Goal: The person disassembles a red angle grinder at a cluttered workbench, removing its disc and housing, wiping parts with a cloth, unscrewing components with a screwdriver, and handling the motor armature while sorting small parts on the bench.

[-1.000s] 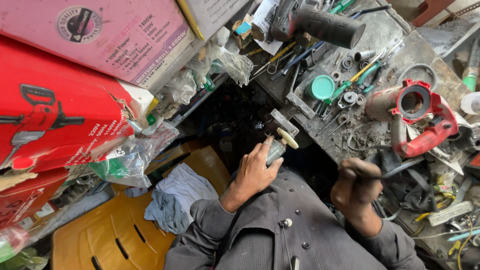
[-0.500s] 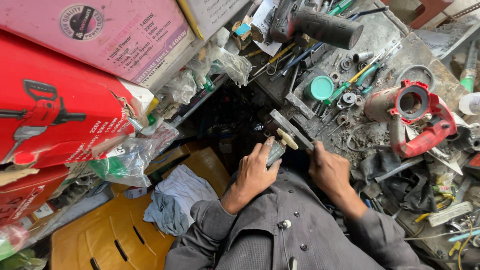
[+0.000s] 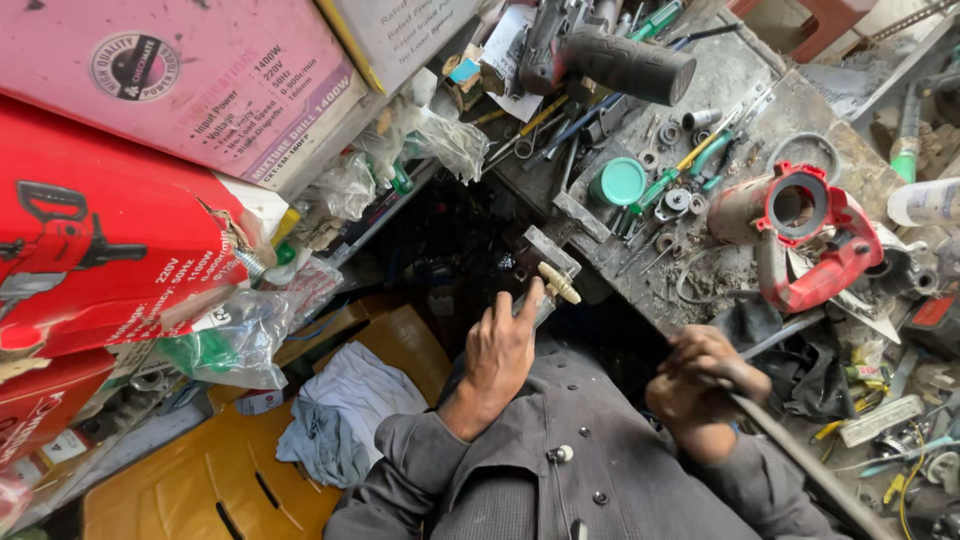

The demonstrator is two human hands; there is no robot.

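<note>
A grimy grey metal bench (image 3: 740,85) runs across the upper right of the frame, strewn with small metal rings and bearings (image 3: 668,133). On it lie a round teal plastic lid (image 3: 620,181) near the middle top, green-handled screwdrivers (image 3: 690,165) just beside it, and a black ribbed rubber handle (image 3: 625,62) at the top. A red power-tool housing with a round opening (image 3: 805,235) rests toward the right edge.

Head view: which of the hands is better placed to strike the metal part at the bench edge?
Probably the right hand: it grips a long dark tool, while the left hand rests on the metal part.
</note>
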